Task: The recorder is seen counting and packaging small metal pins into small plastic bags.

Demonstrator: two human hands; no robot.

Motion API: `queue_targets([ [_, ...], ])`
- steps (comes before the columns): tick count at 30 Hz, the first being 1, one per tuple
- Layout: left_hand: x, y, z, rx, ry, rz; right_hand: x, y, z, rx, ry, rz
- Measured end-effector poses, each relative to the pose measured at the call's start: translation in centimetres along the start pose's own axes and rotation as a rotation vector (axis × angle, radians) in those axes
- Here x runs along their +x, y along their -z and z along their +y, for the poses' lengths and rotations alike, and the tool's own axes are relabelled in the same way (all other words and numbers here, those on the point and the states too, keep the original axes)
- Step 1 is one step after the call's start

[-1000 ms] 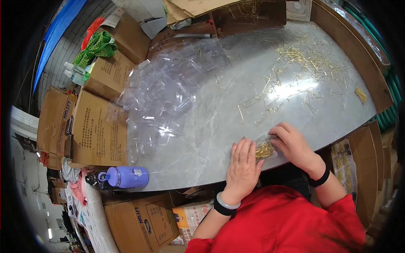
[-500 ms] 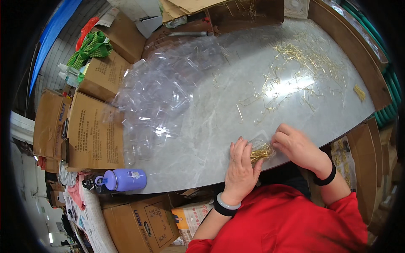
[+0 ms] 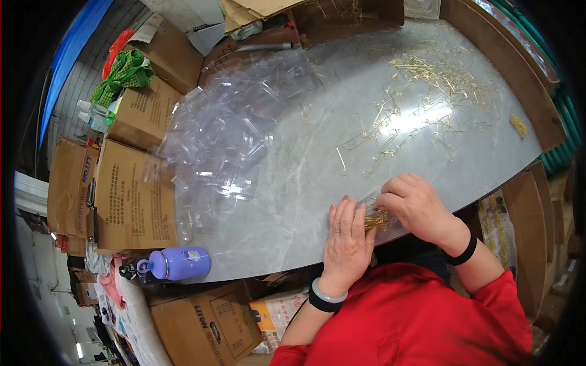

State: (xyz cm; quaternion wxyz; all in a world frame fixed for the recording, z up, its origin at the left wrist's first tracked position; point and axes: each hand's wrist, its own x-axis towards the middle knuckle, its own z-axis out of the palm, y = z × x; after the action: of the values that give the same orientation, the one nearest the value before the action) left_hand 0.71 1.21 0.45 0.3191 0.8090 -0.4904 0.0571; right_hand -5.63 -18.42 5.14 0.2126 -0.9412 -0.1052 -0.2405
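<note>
Near the table's front edge lies a bundle of thin gold wire hooks [image 3: 378, 220], in what looks like a clear plastic container [image 3: 368, 201]. My left hand [image 3: 347, 244] holds its left side, fingers extended along the far side and thumb on the near side. Over the right end, my right hand [image 3: 417, 206] is closed in a pinch; whatever its fingertips grip is hidden. Beyond my hands, many loose gold hooks [image 3: 427, 73] are scattered over the grey marbled table [image 3: 299, 183].
A heap of clear plastic containers [image 3: 226, 128] covers the table's left side. Cardboard boxes [image 3: 135, 198] stand along the left edge, near a purple bottle [image 3: 183, 263]. A small gold bundle [image 3: 518, 125] lies far right, beside a brown cardboard wall [image 3: 506, 67].
My right hand has shifted left and slightly up, closer over the wire bundle. My left hand stays nearly in place. The whole view has shifted slightly.
</note>
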Motion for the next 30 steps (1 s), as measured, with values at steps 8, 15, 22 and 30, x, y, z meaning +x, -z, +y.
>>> queue_targets([
  [8,0.0,0.1,0.1,-0.020,0.006,0.014,-3.5,-0.3,-1.2,0.235,-0.362,0.026],
  [15,0.0,0.1,0.1,0.005,-0.011,0.000,-2.6,-0.8,-2.5,0.215,-0.403,0.073],
  [22,0.0,0.1,0.4,0.031,-0.010,0.008,-3.0,-1.5,-2.3,0.078,-0.335,0.150],
  [30,-0.1,0.0,0.4,0.021,-0.004,0.019,-2.3,-1.0,-1.8,0.189,-0.489,0.142],
])
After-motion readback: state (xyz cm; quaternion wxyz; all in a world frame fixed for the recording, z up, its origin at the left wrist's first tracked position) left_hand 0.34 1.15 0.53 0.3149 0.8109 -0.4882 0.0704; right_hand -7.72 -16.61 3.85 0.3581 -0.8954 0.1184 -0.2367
